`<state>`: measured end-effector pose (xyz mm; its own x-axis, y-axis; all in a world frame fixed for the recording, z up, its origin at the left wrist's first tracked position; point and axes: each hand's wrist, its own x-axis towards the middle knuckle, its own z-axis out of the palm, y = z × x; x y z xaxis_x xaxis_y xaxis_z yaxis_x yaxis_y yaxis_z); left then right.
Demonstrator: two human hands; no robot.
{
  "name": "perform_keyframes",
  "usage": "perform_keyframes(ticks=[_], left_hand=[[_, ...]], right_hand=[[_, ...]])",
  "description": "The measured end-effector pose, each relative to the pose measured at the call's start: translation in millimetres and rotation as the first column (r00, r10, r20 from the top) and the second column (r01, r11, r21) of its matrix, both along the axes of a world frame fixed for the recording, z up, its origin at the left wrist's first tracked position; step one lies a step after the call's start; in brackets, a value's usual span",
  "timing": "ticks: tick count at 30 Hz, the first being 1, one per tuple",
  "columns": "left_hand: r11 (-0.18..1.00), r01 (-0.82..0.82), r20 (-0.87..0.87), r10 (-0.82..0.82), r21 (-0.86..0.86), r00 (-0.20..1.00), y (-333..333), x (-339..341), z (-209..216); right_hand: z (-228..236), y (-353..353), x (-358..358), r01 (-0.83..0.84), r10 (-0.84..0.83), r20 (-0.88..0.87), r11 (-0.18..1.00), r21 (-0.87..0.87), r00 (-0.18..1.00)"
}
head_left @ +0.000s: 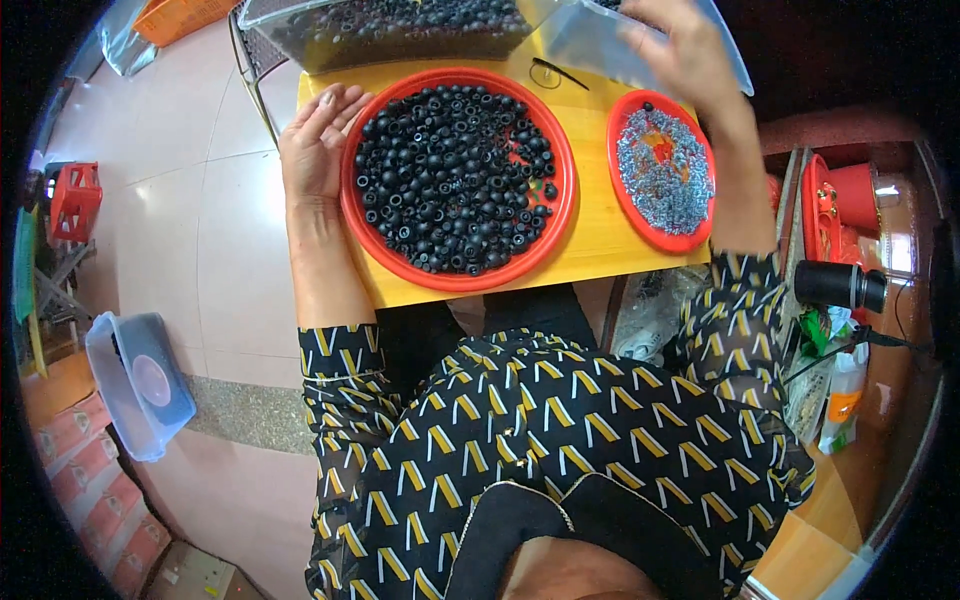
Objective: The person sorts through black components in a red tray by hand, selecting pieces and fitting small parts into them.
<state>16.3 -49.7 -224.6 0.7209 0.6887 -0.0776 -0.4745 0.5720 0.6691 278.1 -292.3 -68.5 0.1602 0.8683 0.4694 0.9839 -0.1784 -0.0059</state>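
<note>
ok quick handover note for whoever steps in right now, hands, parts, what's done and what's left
Left hand: open, resting against the left rim of the big red tray.
Right hand: on the clear plastic bag at the table's far right; grip unclear.
Parts: black rubber rings heaped in the big tray; small silver metal pieces in the smaller red tray; more black parts in the clear bin behind.
Done: both trays filled.
Left: no finished pieces in sight.

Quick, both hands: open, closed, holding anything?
Left hand: open, resting against the big red plate rim.
Right hand: on the clear plastic bin; grip cannot be told.
</note>
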Motion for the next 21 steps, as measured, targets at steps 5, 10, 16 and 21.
perform_keyframes(ticks=[5,10,16,21], left_hand=[[1.0,0.014,0.015,-0.014,0.006,1.0,2.4,-0.3,-0.8],[0.999,0.033,0.029,-0.033,0.008,0.999,3.4,3.0,-3.5],[1.0,0.011,0.02,-0.011,0.015,1.0,1.8,3.0,-2.3],[0.999,0.006,0.011,-0.007,0.037,1.0,1.7,1.0,0.3]], right_hand=[[-53.3,-21.0,-105.4,-0.218,0.09,-0.311,0.889,-0.403,0.946],[-72.9,-18.4,-126.4,-0.097,-0.026,-0.197,0.801,-0.591,0.98],[-70.5,-13.8,-130.7,-0.052,-0.089,-0.194,0.78,-0.624,0.977],[-65.5,-34.0,-134.3,-0.304,0.106,-0.552,0.91,-0.282,0.827]])
